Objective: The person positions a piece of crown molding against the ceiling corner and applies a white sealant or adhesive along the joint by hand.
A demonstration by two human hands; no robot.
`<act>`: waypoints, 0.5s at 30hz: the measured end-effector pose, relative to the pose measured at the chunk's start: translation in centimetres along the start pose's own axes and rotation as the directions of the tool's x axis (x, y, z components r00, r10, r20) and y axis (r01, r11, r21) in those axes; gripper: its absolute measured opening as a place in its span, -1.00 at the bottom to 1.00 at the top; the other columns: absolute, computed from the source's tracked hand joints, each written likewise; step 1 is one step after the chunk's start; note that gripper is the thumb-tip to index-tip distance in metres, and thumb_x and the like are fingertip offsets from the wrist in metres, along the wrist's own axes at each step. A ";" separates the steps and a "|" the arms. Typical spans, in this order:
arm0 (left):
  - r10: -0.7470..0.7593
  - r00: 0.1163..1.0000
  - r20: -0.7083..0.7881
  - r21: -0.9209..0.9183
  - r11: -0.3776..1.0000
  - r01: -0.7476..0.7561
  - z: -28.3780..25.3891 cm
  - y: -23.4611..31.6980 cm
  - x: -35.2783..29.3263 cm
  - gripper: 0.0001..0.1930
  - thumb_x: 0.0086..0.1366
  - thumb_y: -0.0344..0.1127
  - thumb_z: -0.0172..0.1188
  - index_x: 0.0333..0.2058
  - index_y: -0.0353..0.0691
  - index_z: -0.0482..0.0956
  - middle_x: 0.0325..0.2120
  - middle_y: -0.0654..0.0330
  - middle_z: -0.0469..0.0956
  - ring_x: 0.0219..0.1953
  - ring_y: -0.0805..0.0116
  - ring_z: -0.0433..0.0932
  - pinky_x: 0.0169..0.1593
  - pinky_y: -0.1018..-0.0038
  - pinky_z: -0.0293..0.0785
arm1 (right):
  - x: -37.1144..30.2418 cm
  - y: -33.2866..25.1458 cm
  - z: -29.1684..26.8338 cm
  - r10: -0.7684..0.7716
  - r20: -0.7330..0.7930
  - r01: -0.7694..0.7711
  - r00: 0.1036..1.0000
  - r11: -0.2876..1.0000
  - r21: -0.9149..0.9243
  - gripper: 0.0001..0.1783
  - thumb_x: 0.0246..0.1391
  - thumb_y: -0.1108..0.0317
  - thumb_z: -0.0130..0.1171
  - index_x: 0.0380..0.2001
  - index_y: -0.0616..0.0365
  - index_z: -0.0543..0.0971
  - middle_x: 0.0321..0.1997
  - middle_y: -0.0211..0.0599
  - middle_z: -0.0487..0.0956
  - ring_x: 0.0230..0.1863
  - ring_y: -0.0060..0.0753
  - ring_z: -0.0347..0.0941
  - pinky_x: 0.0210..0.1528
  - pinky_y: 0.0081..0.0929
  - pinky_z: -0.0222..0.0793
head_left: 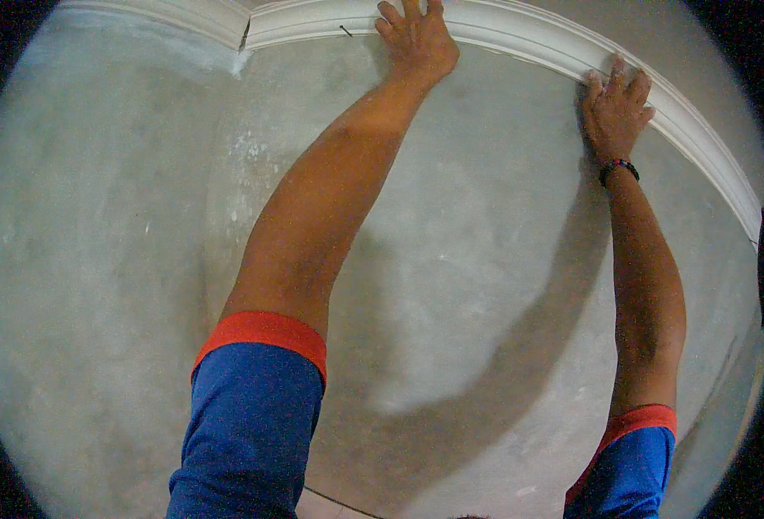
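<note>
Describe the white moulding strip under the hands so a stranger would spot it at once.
Find the large grey wall, then look along its top edge. The white moulding strip there runs right from a dark gap, with the left hand and right hand over it. Unlike the neighbouring strip left of the gap, it has a small dark nail sticking out.

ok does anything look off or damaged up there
Yes: the white molding has a dark gap at its corner, as if unjoined, and what looks like a nail juts out left of the left hand, not flush.
</note>
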State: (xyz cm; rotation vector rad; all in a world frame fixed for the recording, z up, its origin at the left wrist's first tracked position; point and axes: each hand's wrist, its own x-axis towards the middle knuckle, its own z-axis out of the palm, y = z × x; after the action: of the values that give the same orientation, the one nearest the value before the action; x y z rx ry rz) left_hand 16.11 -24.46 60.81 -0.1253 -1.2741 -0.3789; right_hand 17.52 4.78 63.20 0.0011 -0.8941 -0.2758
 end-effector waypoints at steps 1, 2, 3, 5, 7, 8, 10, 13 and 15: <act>0.009 1.000 0.001 0.025 1.000 -0.009 0.0 0.0 -0.1 -0.31 0.14 -0.34 0.13 0.28 -0.22 0.20 0.27 -0.14 0.13 0.25 -0.35 0.12 0.25 -0.11 0.10 | 0.1 0.1 -0.1 0.000 -0.002 0.000 1.000 1.000 0.014 -0.30 0.22 -0.14 -0.10 0.32 -0.03 0.23 0.35 0.03 0.19 0.41 0.10 0.00 0.22 0.48 -0.02; 0.006 1.000 0.011 0.024 1.000 -0.007 0.0 0.1 -0.1 -0.31 0.14 -0.34 0.13 0.28 -0.23 0.20 0.27 -0.14 0.12 0.26 -0.35 0.12 0.25 -0.12 0.09 | 0.2 0.3 -0.2 0.000 -0.005 0.000 1.000 1.000 0.029 -0.30 0.22 -0.14 -0.11 0.33 -0.03 0.22 0.36 0.03 0.19 0.41 0.11 0.00 0.22 0.48 -0.03; 0.006 1.000 0.028 0.026 1.000 -0.007 -0.2 0.1 -0.3 -0.31 0.13 -0.34 0.13 0.28 -0.23 0.20 0.28 -0.14 0.12 0.26 -0.36 0.11 0.25 -0.12 0.08 | 0.1 0.0 -0.5 0.004 -0.001 -0.004 1.000 0.999 0.045 -0.30 0.22 -0.14 -0.11 0.33 -0.03 0.21 0.36 0.03 0.18 0.41 0.12 0.00 0.22 0.48 -0.03; -0.025 0.998 0.059 0.025 0.999 0.023 -0.7 0.1 -0.4 -0.30 0.14 -0.34 0.12 0.29 -0.24 0.19 0.29 -0.14 0.11 0.27 -0.36 0.10 0.26 -0.13 0.07 | 0.2 -0.4 -1.1 0.016 0.047 -0.020 0.999 0.996 0.081 -0.31 0.23 -0.13 -0.12 0.33 -0.03 0.22 0.37 0.05 0.17 0.42 0.13 0.00 0.22 0.49 -0.03; -0.072 0.995 0.073 0.010 0.997 0.072 -1.3 0.8 0.0 -0.29 0.14 -0.34 0.12 0.30 -0.24 0.17 0.30 -0.14 0.10 0.28 -0.36 0.09 0.27 -0.12 0.07 | 0.4 -1.0 -2.0 0.020 0.065 -0.026 0.998 0.996 0.083 -0.32 0.23 -0.11 -0.12 0.32 -0.02 0.23 0.38 0.07 0.15 0.42 0.14 -0.01 0.22 0.50 -0.03; -0.092 0.991 0.097 0.003 0.996 0.092 -1.6 1.3 0.1 -0.29 0.14 -0.33 0.12 0.30 -0.24 0.16 0.30 -0.14 0.09 0.29 -0.35 0.08 0.27 -0.11 0.07 | 0.4 -1.3 -2.2 0.019 0.069 -0.023 0.997 0.998 0.063 -0.33 0.24 -0.10 -0.12 0.31 -0.01 0.24 0.38 0.08 0.14 0.42 0.14 -0.02 0.22 0.50 -0.03; -0.104 0.983 0.152 -0.019 0.994 0.109 -2.7 2.7 0.1 -0.27 0.15 -0.32 0.12 0.32 -0.23 0.14 0.31 -0.15 0.07 0.30 -0.35 0.06 0.28 -0.10 0.07 | 0.3 -1.4 -2.0 0.026 0.014 -0.025 1.000 0.997 -0.069 -0.35 0.18 -0.01 -0.01 0.29 -0.01 0.27 0.31 0.12 0.27 0.37 0.20 0.10 0.17 0.44 0.11; 0.142 0.982 0.124 -0.100 0.986 -0.130 -4.5 4.4 -1.4 -0.26 0.16 -0.33 0.12 0.34 -0.22 0.11 0.33 -0.16 0.02 0.32 -0.36 0.02 0.30 -0.09 0.04 | 0.2 -1.8 -2.2 0.013 0.045 -0.012 0.999 1.000 -0.013 -0.33 0.24 -0.12 -0.13 0.31 -0.03 0.25 0.31 0.13 0.19 0.42 0.17 -0.05 0.24 0.41 -0.05; 0.073 0.990 0.123 -0.112 0.992 -0.060 -4.4 5.5 -0.7 -0.25 0.15 -0.34 0.13 0.34 -0.21 0.11 0.34 -0.17 0.00 0.33 -0.36 -0.01 0.32 -0.10 -0.01 | 0.7 -2.4 -2.8 0.025 0.011 -0.025 1.000 1.000 0.014 -0.33 0.24 -0.12 -0.13 0.31 -0.02 0.25 0.31 0.13 0.18 0.42 0.19 -0.05 0.23 0.44 -0.05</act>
State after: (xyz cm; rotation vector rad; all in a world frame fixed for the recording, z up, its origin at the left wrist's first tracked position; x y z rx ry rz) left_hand 21.85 -20.56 59.50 -0.2872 -1.3716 -0.3872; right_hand 19.54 2.02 61.70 0.0010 -0.9064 -0.2463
